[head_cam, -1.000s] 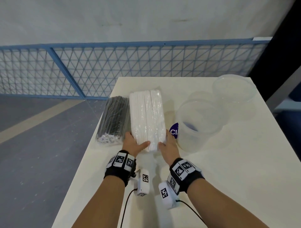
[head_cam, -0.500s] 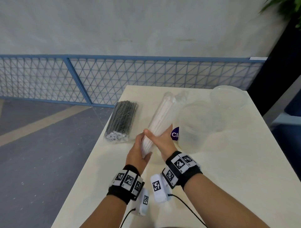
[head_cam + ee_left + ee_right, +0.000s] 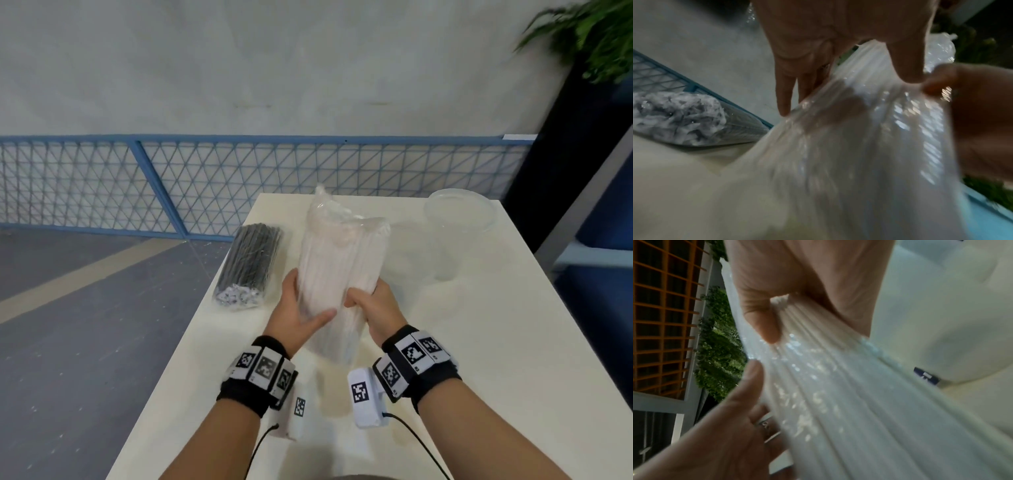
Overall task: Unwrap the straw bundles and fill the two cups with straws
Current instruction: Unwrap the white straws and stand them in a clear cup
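Right hand (image 3: 375, 308) pinches a fold of clear wrap on the white straw pack (image 3: 337, 274); left hand (image 3: 296, 315) grips the pack's other side, thumb across the front. Pack is held tilted above the desk (image 3: 479, 342), still sealed. Black straw pack (image 3: 251, 263) lies just to its left, unopened. Two clear cups (image 3: 459, 212) stand to the right, empty. Risk, as judged: a sudden tear in the wrap could spill straws over the near desk edge; a swing could knock a cup

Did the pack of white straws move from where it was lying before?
Yes. The white straw pack was flat on the table beside the black straw pack; now both hands hold it tilted up, its lower end nearer the person.
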Available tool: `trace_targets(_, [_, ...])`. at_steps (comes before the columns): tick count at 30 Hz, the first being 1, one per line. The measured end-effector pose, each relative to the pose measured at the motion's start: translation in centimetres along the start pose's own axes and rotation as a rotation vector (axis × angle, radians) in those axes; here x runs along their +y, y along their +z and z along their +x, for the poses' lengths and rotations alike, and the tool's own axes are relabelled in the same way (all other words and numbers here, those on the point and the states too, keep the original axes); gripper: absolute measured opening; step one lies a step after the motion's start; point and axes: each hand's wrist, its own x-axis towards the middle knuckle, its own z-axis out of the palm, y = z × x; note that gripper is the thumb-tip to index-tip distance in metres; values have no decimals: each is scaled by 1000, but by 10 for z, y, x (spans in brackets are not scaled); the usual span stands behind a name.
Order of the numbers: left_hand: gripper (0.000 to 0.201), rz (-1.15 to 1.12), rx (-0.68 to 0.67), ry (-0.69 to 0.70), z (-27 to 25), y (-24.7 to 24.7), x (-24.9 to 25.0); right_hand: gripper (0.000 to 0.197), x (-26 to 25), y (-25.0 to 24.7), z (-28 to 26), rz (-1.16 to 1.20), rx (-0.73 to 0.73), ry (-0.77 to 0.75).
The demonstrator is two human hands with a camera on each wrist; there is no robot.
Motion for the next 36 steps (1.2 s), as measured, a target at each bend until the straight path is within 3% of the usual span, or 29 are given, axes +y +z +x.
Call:
trace_targets(3, [83, -22, -37, -10, 8, -13, 10, 53, 5, -10, -8, -67, -131, 70])
trace_targets(6, [60, -77, -92, -33, 10, -23, 17, 60, 12, -16, -14, -116, -222, 112])
trace_targets(9, [69, -125, -108, -30, 9, -25, 13, 62, 16, -17, -19, -121, -248, 97])
trace_targets(12, [99, -104, -39, -33, 9, -24, 6, 62, 13, -16, -24, -198, -180, -69])
trace_targets(17, [85, -122, -45, -62, 8, -27, 0, 77, 7, -18, -33, -297, 6, -453])
trace_targets(20, [69, -94, -95, -72, 7, -21, 0, 68, 1, -24, -31, -416, 70, -681])
trace_targets(24, [63, -89, -130, -80, 5, -15, -3, 36, 2, -35, -24, -780, 70, -931])
trace_targets(32, [74, -146, -194, -119, 7, -15, -12, 27, 6, -41, -21, -934, 66, -1021])
trace_targets(36, [74, -134, -225, -110, 7, -10, -10, 20, 8, -38, -21, -929, 164, -1089])
